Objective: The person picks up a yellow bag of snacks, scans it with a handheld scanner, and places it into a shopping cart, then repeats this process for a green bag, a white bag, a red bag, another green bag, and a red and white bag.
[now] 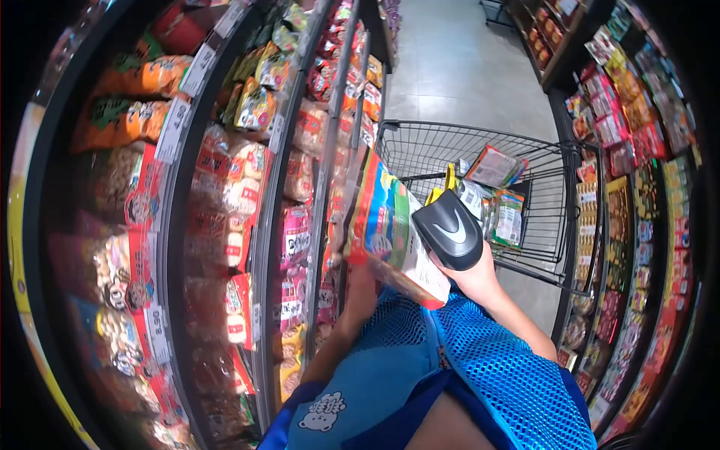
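Observation:
My left hand [361, 289], slightly blurred, grips the lower left side of a colourful snack bag [386, 217] in front of my chest. The bag is tilted, with red, blue and green printing and a white panel on its right. Wrapped round a black handheld barcode scanner [450, 229], my right hand [478, 277] is just right of the bag. The scanner's rounded top covers part of the bag's edge, and my right fingers are mostly hidden beneath it.
A black wire shopping cart [544, 161] stands ahead, holding several packages, among them a green packet [509, 217] and a red-edged pack [493, 166]. Shelves of bagged snacks [247, 176] rise close on the left. More stocked shelves [607, 112] line the right, and grey floor [457, 67] runs between.

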Tool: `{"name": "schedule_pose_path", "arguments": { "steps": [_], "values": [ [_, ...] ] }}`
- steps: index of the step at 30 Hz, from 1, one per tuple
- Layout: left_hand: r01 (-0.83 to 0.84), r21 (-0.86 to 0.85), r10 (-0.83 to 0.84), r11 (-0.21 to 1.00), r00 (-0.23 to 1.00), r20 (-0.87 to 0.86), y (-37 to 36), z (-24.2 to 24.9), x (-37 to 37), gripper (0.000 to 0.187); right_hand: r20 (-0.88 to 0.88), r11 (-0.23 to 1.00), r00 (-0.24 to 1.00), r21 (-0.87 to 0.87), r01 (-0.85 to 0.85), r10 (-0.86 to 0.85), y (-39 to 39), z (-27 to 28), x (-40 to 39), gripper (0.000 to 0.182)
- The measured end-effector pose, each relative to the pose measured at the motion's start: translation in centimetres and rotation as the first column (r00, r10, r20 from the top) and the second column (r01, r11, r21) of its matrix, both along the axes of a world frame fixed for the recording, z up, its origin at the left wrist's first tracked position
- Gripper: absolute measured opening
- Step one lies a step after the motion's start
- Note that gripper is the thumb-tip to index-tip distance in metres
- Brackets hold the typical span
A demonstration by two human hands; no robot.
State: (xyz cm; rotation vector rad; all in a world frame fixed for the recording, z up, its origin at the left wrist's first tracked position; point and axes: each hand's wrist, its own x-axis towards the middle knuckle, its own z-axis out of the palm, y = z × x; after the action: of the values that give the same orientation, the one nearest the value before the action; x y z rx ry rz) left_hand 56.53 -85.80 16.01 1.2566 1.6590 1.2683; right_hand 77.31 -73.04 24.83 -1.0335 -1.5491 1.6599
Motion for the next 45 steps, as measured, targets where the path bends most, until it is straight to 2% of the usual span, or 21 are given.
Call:
{"name": "schedule_pose_path", "arguments": {
  "steps": [3,4,5,7,8,11,13,15,16,17,19,20,23,26,28,29,32,35,39,44,45],
  "values": [
    [0.272,-0.121,-0.276,0.955,0.961,-0.017,0.5,5.4,1.9,0.054,0.145,0.991,0.984,-0.068,0.118,-0.107,-1.1,1.2,-0.9,0.059],
    [0.298,-0.135,-0.292,0.945,0.954,0.060,0.6,5.3,2.4,0.053,0.191,0.995,0.977,-0.020,0.100,-0.094,-1.4,1.1,-0.8,0.057],
    [0.322,-0.148,-0.303,0.935,0.943,0.135,0.7,5.1,3.0,0.051,0.177,0.988,0.977,0.114,0.103,-0.122,-1.6,1.0,-0.9,0.057],
    [0.195,-0.166,-0.116,0.966,0.911,0.396,1.7,4.3,3.8,0.047,0.210,0.995,0.975,0.085,0.053,-0.069,-1.5,1.2,-0.5,0.054],
    [0.188,-0.187,-0.050,0.964,0.823,0.566,2.0,5.2,4.1,0.053,0.174,0.985,0.981,0.163,0.054,-0.083,-1.3,0.9,-0.1,0.054],
    [0.159,-0.089,-0.028,0.983,0.615,0.788,1.8,4.7,4.1,0.060,0.101,0.897,0.986,0.435,0.078,-0.135,-0.1,-1.1,1.2,0.058],
    [0.219,-0.025,-0.090,0.976,0.498,0.863,2.3,4.4,4.5,0.065,0.123,0.905,0.984,0.421,0.067,-0.130,0.0,-1.9,2.1,0.061],
    [0.289,0.002,-0.126,0.957,0.414,0.901,2.3,3.8,4.0,0.067,0.038,0.960,0.998,0.275,0.044,-0.057,0.0,-1.8,3.1,0.063],
    [0.276,0.023,-0.176,0.961,0.541,0.823,2.7,4.9,4.2,0.071,-0.011,0.979,1.000,0.203,0.029,-0.027,0.1,-1.8,3.8,0.064],
    [0.265,-0.115,-0.090,0.957,0.653,0.752,2.5,4.8,3.7,0.071,-0.008,0.988,0.999,0.149,0.049,-0.048,0.1,-2.1,4.7,0.064],
    [0.131,-0.016,-0.067,0.991,0.603,0.795,3.1,2.9,4.2,0.068,-0.001,0.996,0.997,0.038,0.082,-0.082,0.0,-3.1,6.5,0.065],
    [0.128,-0.037,-0.050,0.991,0.619,0.784,3.5,2.2,4.9,0.066,-0.034,0.983,0.983,0.014,0.182,-0.181,-0.5,-4.0,7.3,0.065],
    [0.108,-0.107,0.010,0.988,0.656,0.755,4.8,1.7,8.1,0.060,0.167,0.964,0.957,-0.081,0.254,-0.238,-0.7,-3.4,10.9,0.062],
    [0.116,-0.153,0.032,0.981,0.684,0.729,6.3,1.7,11.8,0.054,0.207,0.954,0.932,0.053,0.295,-0.299,-0.8,-4.3,14.6,0.055],
    [0.146,-0.146,-0.003,0.978,0.720,0.694,7.4,1.3,13.7,0.050,0.190,0.937,0.921,-0.012,0.349,-0.341,-0.8,-3.1,16.8,0.054],
    [0.129,-0.158,0.024,0.979,0.697,0.717,7.7,1.4,14.8,0.048,0.185,0.925,0.917,-0.073,0.372,-0.354,-0.7,-3.2,18.0,0.053],
    [0.056,-0.190,0.120,0.980,0.593,0.796,8.9,3.2,17.8,0.040,0.132,0.916,0.908,-0.012,0.402,-0.397,-0.1,-4.1,21.5,0.038],
    [-0.033,-0.125,0.118,0.992,0.632,0.766,10.4,3.7,18.9,0.039,0.103,0.884,0.878,0.038,0.466,-0.468,0.3,-3.6,24.7,0.025],
    [-0.109,0.026,0.064,0.994,0.744,0.665,12.7,4.3,18.5,0.039,0.257,0.864,0.825,0.107,0.493,-0.503,-0.4,-6.5,30.0,0.024],
    [-0.183,0.130,0.074,0.975,0.808,0.585,13.9,4.8,18.2,0.042,0.428,0.897,0.795,0.109,0.428,-0.431,-1.9,-10.5,33.6,0.028],
    [-0.197,0.140,0.086,0.970,0.822,0.563,13.9,4.8,18.3,0.042,0.437,0.911,0.810,0.054,0.409,-0.390,-2.2,-12.2,33.6,0.028]
  ]
}}
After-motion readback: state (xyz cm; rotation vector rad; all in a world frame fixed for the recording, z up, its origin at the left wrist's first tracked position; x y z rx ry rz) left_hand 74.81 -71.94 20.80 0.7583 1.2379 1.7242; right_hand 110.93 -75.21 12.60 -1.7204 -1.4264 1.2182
